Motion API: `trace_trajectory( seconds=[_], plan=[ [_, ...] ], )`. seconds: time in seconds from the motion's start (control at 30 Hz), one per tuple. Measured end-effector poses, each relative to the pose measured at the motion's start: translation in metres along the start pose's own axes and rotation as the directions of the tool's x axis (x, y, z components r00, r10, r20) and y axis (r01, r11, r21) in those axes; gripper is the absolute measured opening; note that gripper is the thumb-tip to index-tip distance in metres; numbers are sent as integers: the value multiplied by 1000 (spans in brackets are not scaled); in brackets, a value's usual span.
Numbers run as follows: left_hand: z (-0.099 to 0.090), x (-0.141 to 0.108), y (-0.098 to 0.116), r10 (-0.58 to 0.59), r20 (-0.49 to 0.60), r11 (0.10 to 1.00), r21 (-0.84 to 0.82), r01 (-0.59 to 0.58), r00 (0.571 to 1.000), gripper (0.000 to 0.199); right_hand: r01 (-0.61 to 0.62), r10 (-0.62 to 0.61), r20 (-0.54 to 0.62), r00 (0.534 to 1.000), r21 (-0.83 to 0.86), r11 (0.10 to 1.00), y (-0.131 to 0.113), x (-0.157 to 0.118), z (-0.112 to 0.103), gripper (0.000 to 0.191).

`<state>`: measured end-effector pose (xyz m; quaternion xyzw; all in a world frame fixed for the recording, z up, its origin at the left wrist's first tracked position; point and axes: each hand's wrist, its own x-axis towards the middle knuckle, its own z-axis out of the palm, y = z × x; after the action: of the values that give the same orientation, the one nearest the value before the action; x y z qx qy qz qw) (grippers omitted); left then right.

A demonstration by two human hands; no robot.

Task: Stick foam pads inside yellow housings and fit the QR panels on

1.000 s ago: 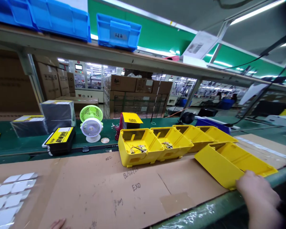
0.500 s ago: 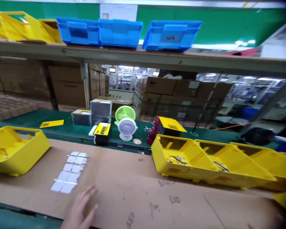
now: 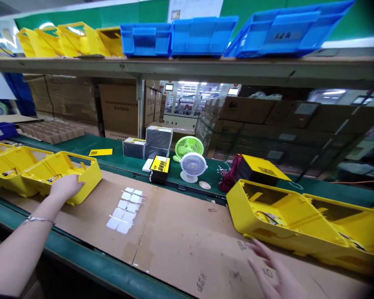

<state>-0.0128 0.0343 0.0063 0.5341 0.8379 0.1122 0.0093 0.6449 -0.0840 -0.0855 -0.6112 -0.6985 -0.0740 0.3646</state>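
Note:
On the left, my left hand (image 3: 67,187) is closed over the near edge of a yellow plastic housing (image 3: 92,180), an open shell with small wires inside. Its fingertips are partly hidden behind the rim. My right hand (image 3: 276,272), slightly blurred, is over the cardboard with fingers apart and holds nothing. Just beyond its fingertips stands another yellow housing (image 3: 252,222), also with wired parts inside. I cannot tell whether the fingers touch it. Between the hands, a sheet of white square pads (image 3: 124,209) lies on the cardboard.
Brown cardboard (image 3: 171,232) covers the bench. Behind it stand a white fan (image 3: 193,165), a green fan (image 3: 188,145), a black-and-yellow box (image 3: 160,168) and a bundle of dark red wires (image 3: 229,176). Blue bins (image 3: 204,37) line the shelf above.
The view has swung left. My left hand has moved from above the cardboard to the left yellow housing and closed on its edge. My right hand has come clearly into view near the right housings.

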Motion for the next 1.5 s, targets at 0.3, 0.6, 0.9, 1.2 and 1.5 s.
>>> trace_trajectory(
  seconds=[0.3, 0.6, 0.9, 1.2, 1.5],
  plan=[
    [22, -57, -9, -93, -124, 988, -135, 76, 988, 66, 62, -287, 409, 866, 481, 875, -192, 49, 107, 35],
    [100, -118, 11, -162, -138, 850, -522, 67, 977, 43, -122, -289, 606, 741, 545, 829, -262, 76, 205, 61],
    [114, -147, 94, 34, -1, 687, -726, -24, 999, 38, -301, -3, 374, 927, 751, 587, -224, 94, 158, 39],
    [111, -245, 233, 477, 106, 440, -888, -133, 872, 42, -47, 343, -123, 931, 892, 449, -188, 125, -1, 44],
    [15, -278, 236, 893, 344, 360, -933, -4, 290, 71, -45, 186, -31, 982, 919, 392, -198, 109, -60, 42]
  ],
)
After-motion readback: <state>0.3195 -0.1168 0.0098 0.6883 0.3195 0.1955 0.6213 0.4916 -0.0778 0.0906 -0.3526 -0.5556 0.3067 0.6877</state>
